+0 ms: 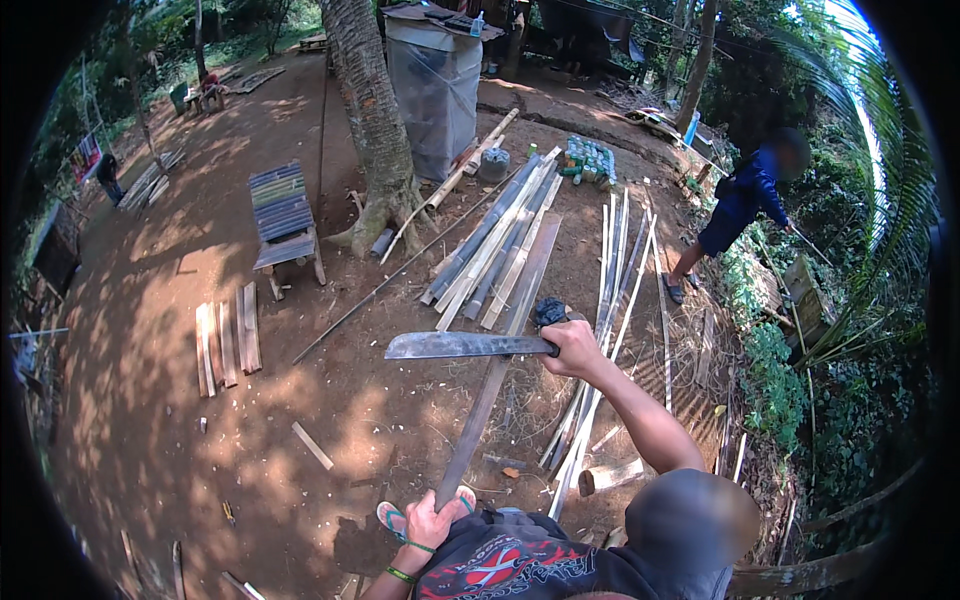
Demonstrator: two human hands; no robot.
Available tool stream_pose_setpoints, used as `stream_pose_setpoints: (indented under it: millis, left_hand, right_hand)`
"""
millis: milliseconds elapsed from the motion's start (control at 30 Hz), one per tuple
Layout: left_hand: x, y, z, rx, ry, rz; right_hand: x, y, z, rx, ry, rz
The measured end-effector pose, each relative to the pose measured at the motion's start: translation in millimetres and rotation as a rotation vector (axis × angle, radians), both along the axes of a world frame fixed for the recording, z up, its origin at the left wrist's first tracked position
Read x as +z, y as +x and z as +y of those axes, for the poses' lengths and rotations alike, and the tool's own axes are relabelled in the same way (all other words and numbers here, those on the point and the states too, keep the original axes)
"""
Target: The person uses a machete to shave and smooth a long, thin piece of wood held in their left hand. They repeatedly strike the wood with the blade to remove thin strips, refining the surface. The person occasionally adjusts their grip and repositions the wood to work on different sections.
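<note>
Right hand (575,350): clamped on the machete (450,345). Left hand (429,524): clamped on the slat (477,430), near end. Machete crosses over slat; contact cannot be confirmed.

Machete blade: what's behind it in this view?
Behind the machete, a long dark strip shows below the blade, down to the left grip, and appears to continue above it. Brown ground shows around. The stretch directly behind the blade is covered; contact can't be told.
</note>
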State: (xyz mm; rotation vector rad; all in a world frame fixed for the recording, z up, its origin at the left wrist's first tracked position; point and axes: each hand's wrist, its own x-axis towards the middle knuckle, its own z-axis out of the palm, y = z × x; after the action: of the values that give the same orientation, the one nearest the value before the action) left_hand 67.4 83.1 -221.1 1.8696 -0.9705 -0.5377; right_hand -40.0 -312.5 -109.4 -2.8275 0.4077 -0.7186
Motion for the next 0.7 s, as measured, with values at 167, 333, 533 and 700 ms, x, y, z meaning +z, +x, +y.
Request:
stream_pose_setpoints:
  millis: [167, 333, 533, 700]
  left_hand:
    - [41.2, -0.6, -5.8, -0.038, -0.105, 0.214]
    - [27.6, -0.5, 7.0, -0.093, -0.034, 0.113]
    - [5.3, 11.2, 7.9, -0.102, 0.063, 0.295]
    - [1.7, 29.0, 6.9, -0.176, 0.131, 0.364]
  right_hand:
    - [15.4, 13.0, -42.5, -0.041, -0.026, -0.069]
    - [50.2, -35.0, -155.3, -0.779, 0.143, -0.221]
    - [12.6, -51.5, -99.8, -0.685, 0.322, -0.449]
    - [-27.6, -30.0, 28.5, -0.441, 0.337, -0.229]
